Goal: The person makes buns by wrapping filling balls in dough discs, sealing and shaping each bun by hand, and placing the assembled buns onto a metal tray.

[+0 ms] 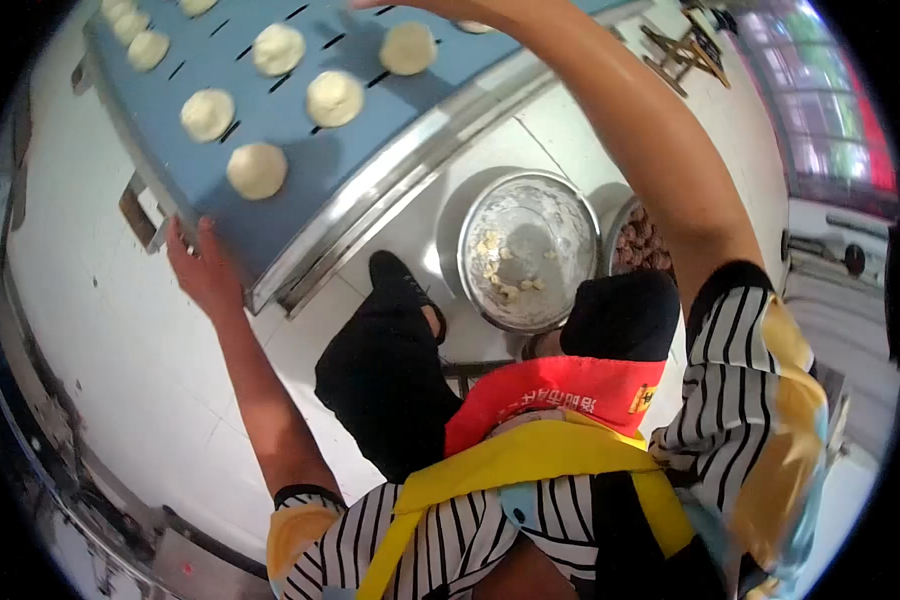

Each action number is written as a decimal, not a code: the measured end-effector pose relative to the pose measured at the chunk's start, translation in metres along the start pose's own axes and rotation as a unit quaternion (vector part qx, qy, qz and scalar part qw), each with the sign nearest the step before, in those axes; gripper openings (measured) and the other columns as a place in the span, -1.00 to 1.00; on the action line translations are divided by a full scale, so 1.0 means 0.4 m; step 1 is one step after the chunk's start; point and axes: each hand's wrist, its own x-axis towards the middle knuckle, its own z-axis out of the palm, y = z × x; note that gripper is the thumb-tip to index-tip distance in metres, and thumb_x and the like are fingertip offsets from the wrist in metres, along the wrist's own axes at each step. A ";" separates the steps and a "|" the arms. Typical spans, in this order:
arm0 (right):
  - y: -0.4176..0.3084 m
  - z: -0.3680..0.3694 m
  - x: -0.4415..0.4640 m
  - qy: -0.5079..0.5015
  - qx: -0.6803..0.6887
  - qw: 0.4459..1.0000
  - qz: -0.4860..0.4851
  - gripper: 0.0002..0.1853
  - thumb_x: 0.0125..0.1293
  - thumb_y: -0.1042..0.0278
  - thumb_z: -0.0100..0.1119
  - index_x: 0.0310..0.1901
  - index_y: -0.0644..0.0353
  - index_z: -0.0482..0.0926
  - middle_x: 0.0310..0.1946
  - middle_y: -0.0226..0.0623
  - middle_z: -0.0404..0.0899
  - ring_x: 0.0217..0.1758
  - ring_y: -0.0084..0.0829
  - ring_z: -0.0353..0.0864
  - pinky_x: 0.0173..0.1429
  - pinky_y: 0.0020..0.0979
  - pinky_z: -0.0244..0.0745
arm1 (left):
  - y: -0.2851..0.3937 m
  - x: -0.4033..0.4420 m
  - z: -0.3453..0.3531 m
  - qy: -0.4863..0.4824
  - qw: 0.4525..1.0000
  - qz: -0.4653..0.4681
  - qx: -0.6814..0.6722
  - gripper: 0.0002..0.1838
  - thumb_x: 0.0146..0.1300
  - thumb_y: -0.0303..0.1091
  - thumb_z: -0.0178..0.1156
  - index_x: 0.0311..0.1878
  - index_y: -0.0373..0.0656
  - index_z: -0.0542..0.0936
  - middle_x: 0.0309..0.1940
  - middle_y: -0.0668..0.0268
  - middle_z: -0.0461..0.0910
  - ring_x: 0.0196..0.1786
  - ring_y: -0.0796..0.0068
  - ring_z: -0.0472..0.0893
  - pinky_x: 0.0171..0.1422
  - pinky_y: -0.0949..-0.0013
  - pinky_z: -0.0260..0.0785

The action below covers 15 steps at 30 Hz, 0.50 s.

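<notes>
A large blue slotted tray [185,160] with a metal rim fills the upper left, bearing several round pale dough pieces [257,171]. At its near left corner is my left hand [208,270], closed round the edge with thumb and fingers on either side. My right arm reaches across the tray's right side to the top of the view. Only a small part of my right hand [385,3] shows there, close to the tray, and its grip is cut off by the frame.
A steel bowl [485,215] with flour and dough scraps stands on the tiled floor between my feet. Beside it is a bowl of brown balls [642,240], partly hidden by my arm. A wooden folding stool [692,52] stands at upper right.
</notes>
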 end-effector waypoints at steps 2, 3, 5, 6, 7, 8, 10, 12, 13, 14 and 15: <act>0.105 -0.098 -0.237 -0.019 -0.105 0.984 0.141 -0.42 0.18 -0.11 0.24 0.13 0.08 0.49 -0.05 -0.08 0.60 0.01 -0.12 0.60 0.03 -0.11 0.50 | -0.033 -0.008 -0.026 0.040 0.993 0.104 0.042 -0.52 0.31 -0.24 0.19 0.24 -0.22 0.41 0.12 0.09 0.48 0.14 0.19 0.49 0.18 0.23 0.38; 0.171 -0.124 -0.400 -0.064 -0.149 0.961 0.223 -0.41 0.19 -0.12 0.23 0.13 0.13 0.48 -0.05 -0.07 0.60 0.01 -0.09 0.60 0.02 -0.10 0.51 | -0.040 -0.026 -0.045 0.082 0.973 0.203 0.077 -0.54 0.31 -0.26 0.20 0.21 -0.23 0.43 0.09 0.11 0.50 0.10 0.23 0.51 0.15 0.26 0.40; 0.294 -0.130 -0.724 -0.185 -0.206 0.896 0.347 -0.39 0.22 -0.10 0.22 0.18 0.15 0.47 -0.06 -0.06 0.61 -0.07 -0.15 0.64 -0.01 -0.17 0.54 | 0.107 -0.104 -0.111 0.086 0.985 0.147 0.014 -0.62 0.32 -0.34 0.19 0.15 -0.26 0.47 0.01 0.16 0.54 0.02 0.35 0.53 0.12 0.33 0.40; 0.332 -0.124 -0.847 -0.327 -0.163 0.813 0.454 -0.39 0.22 -0.11 0.21 0.16 0.15 0.47 -0.05 -0.03 0.60 -0.01 -0.11 0.61 0.02 -0.19 0.53 | 0.194 -0.140 -0.110 0.012 0.986 0.147 -0.075 -0.65 0.32 -0.39 0.17 0.14 -0.27 0.48 -0.05 0.18 0.55 -0.01 0.38 0.53 0.11 0.36 0.39; 0.386 -0.088 -1.014 -0.345 -0.107 0.812 0.458 -0.43 0.20 -0.06 0.26 0.13 0.15 0.49 -0.07 -0.06 0.61 -0.03 -0.11 0.61 0.02 -0.20 0.53 | 0.278 -0.177 -0.109 -0.060 0.975 0.145 -0.159 -0.68 0.33 -0.44 0.15 0.12 -0.29 0.49 -0.11 0.21 0.56 -0.05 0.42 0.53 0.10 0.38 0.39; 0.381 -0.078 -1.121 -0.359 -0.072 0.814 0.451 -0.47 0.17 0.00 0.30 0.10 0.13 0.51 -0.07 -0.11 0.61 -0.02 -0.12 0.61 0.03 -0.19 0.53 | 0.346 -0.195 -0.087 -0.178 0.958 0.149 -0.167 -0.71 0.32 -0.48 0.13 0.10 -0.28 0.49 -0.16 0.25 0.56 -0.07 0.44 0.54 0.09 0.38 0.39; 0.373 -0.006 -1.244 -0.435 -0.088 0.744 0.499 -0.50 0.18 -0.02 0.25 0.08 0.07 0.54 0.03 -0.18 0.57 0.14 -0.12 0.52 0.11 -0.11 0.47 | 0.497 -0.236 0.007 -0.395 0.900 0.152 -0.108 -0.70 0.28 -0.45 0.16 0.08 -0.19 0.51 -0.17 0.30 0.58 -0.09 0.48 0.56 0.07 0.40 0.40; 0.404 0.099 -1.370 -0.407 -0.099 0.793 0.443 -0.54 0.22 -0.03 0.18 0.09 0.03 0.54 0.10 -0.27 0.52 0.32 -0.20 0.35 0.32 -0.08 0.27 | 0.557 -0.293 0.158 -0.552 0.816 0.171 -0.008 -0.62 0.24 -0.39 0.21 0.13 -0.14 0.49 -0.11 0.16 0.59 -0.08 0.30 0.60 0.04 0.34 0.43; 0.405 0.113 -1.389 -0.412 -0.097 0.802 0.421 -0.57 0.24 -0.02 0.15 0.07 0.01 0.56 0.11 -0.29 0.51 0.34 -0.23 0.31 0.37 -0.06 0.18 | 0.546 -0.324 0.240 -0.596 0.782 0.179 0.035 -0.54 0.21 -0.36 0.24 0.18 -0.16 0.44 -0.04 0.11 0.57 -0.02 0.21 0.58 0.09 0.29 0.42; 0.413 0.131 -1.395 -0.416 -0.096 0.811 0.399 -0.60 0.25 -0.01 0.12 0.04 0.00 0.57 0.12 -0.30 0.50 0.37 -0.26 0.26 0.41 -0.05 0.09 | 0.526 -0.364 0.336 -0.636 0.744 0.185 0.080 -0.46 0.19 -0.33 0.26 0.24 -0.19 0.40 0.02 0.05 0.55 0.04 0.12 0.56 0.14 0.24 0.40; 0.418 0.139 -1.390 -0.420 -0.097 0.820 0.377 -0.62 0.27 0.00 0.10 0.02 -0.02 0.58 0.13 -0.32 0.49 0.40 -0.29 0.22 0.46 -0.04 0.00 | 0.437 -0.393 0.436 -0.623 0.730 0.258 0.115 -0.38 0.16 -0.28 0.29 0.27 -0.25 0.34 0.09 -0.02 0.50 0.12 0.05 0.51 0.19 0.19 0.36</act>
